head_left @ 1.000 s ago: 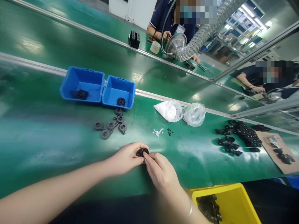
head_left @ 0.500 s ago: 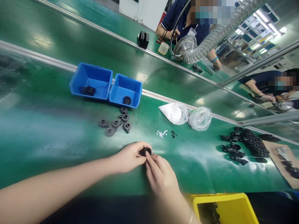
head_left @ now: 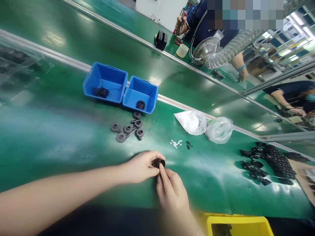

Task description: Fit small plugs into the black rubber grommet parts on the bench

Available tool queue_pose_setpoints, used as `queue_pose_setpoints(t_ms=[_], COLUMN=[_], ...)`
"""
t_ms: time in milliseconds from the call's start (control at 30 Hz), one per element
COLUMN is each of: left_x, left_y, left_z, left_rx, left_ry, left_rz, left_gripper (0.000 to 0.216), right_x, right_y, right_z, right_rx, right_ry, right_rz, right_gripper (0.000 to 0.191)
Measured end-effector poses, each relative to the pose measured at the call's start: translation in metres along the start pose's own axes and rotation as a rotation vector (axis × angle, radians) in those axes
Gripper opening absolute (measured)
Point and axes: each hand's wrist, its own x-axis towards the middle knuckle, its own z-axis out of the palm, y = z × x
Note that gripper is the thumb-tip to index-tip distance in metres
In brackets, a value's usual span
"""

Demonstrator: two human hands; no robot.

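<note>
black cylindrical part [head_left: 156, 162] is over the green table's [head_left: 209, 183] near side, pinched in your left hand [head_left: 142, 167]; your right hand [head_left: 173, 191] is half-curled, index fingertip [head_left: 161, 166] at the part's open end, can't tell if gripping.

On the counter [head_left: 211, 190], two bins [head_left: 110, 75] stand at the back, a coil [head_left: 101, 92] in each, left of two bags [head_left: 192, 124]. Discs [head_left: 128, 129] lie before the bins, small bits [head_left: 176, 143] before the bags. Nearer are the hands [head_left: 144, 167], a tube [head_left: 157, 162] between them. Front right is a tub [head_left: 238, 221]; beyond it, further right, a pile [head_left: 278, 160].
</note>
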Motion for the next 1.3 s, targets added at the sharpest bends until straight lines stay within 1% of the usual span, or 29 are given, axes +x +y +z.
queue_pose_setpoints(t_ms=[333, 467, 600, 733, 800, 867, 900, 1000, 1067, 1100, 1167, 1233, 1300], left_x=[0.002, 0.002, 0.002, 0.003, 0.003, 0.002, 0.001, -0.002, -0.003, -0.003, -0.003, -0.003, -0.003], left_y=[-0.001, -0.003, -0.007, -0.011, -0.011, -0.009, -0.006, 0.003, 0.009, 0.011, 0.013, 0.013, 0.012], left_z=[-0.001, -0.001, -0.002, -0.002, -0.002, -0.002, -0.001, 0.002, 0.004, 0.005, 0.008, 0.009, 0.011], left_rx=[0.072, 0.102, 0.123, 0.125, 0.1, 0.052, 0.018, -0.125, -0.192, -0.204, -0.183, -0.144, -0.106], left_ry=[0.014, 0.006, 0.001, -0.003, -0.005, -0.02, -0.032, -0.076, -0.081, -0.074, -0.054, -0.05, -0.058], left_rz=[-0.02, -0.008, 0.006, 0.019, 0.022, 0.03, 0.033, 0.014, -0.023, -0.043, -0.068, -0.069, -0.064], left_gripper=[0.036, 0.035, 0.035, 0.034, 0.033, 0.033, 0.033, 0.026, 0.019, 0.017, 0.016, 0.017, 0.018], right_x=[0.009, 0.007, 0.004, 0.006, 0.008, 0.01, 0.01, 0.01, 0.011, 0.012, 0.014, 0.017, 0.019], right_y=[-0.002, -0.002, -0.001, -0.001, -0.001, -0.002, -0.002, -0.001, 0.0, 0.001, 0.002, 0.002, 0.001], right_z=[-0.003, -0.002, -0.002, -0.004, -0.005, -0.007, -0.008, -0.01, -0.01, -0.01, -0.01, -0.011, -0.013], right_rx=[0.049, 0.031, -0.038, -0.043, -0.014, 0.041, 0.07, 0.141, 0.191, 0.219, 0.277, 0.324, 0.322], right_ry=[0.016, -0.006, -0.045, -0.05, -0.053, -0.017, 0.03, 0.237, 0.326, 0.339, 0.32, 0.283, 0.223], right_rz=[0.019, 0.067, 0.021, -0.007, 0.014, 0.061, 0.085, 0.122, 0.145, 0.156, 0.177, 0.176, 0.155], right_gripper=[0.05, 0.054, 0.058, 0.05, 0.048, 0.048, 0.048, 0.049, 0.047, 0.046, 0.045, 0.048, 0.051])
